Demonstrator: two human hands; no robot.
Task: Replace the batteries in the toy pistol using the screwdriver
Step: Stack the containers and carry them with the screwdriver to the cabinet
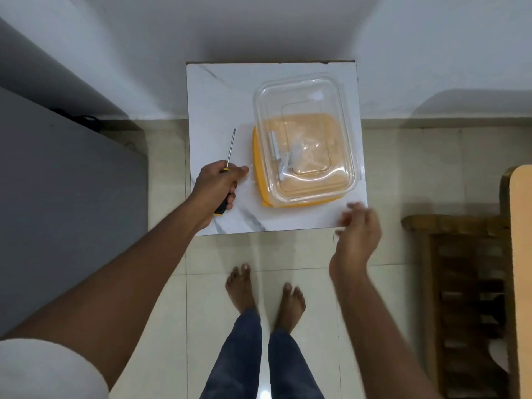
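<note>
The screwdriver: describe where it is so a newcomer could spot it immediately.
Find the white marble-patterned table against the wall. Left of the clear plastic container, the left hand grips the screwdriver. It alone has a thin metal shaft, pointing away, and a black-and-yellow handle.

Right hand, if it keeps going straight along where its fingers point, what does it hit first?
Probably the near right corner of the marble-patterned tabletop: the right hand hovers there, blurred, fingers aimed up-left. Past that edge, the clear plastic container on its yellow lid lies next in line. Height over the top is unclear.
</note>
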